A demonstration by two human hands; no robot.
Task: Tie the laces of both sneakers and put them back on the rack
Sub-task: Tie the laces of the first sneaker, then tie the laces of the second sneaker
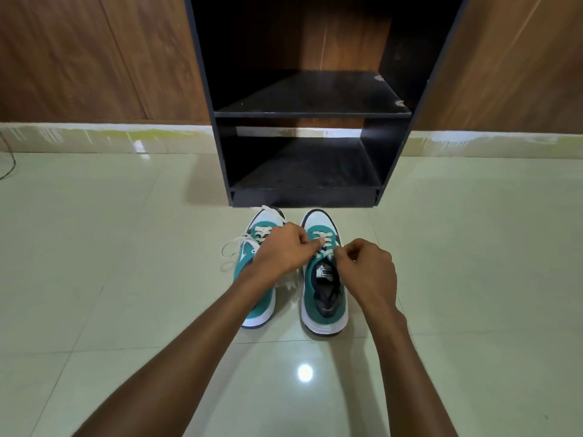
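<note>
Two teal and white sneakers stand side by side on the floor, toes toward the rack. My left hand (280, 252) crosses over the left sneaker (257, 305) and pinches a white lace of the right sneaker (325, 298). My right hand (367, 269) pinches the other lace end over the right sneaker's tongue. The left sneaker's laces (232, 247) lie loose, spilling onto the floor at its left side. Much of the left sneaker is hidden under my left hand and forearm.
A black shoe rack (312, 115) with two bare shelves stands right behind the sneakers against a wood-panelled wall. Glossy pale floor tiles (126, 279) stretch out on both sides. A thin dark cable (9, 165) lies at the far left.
</note>
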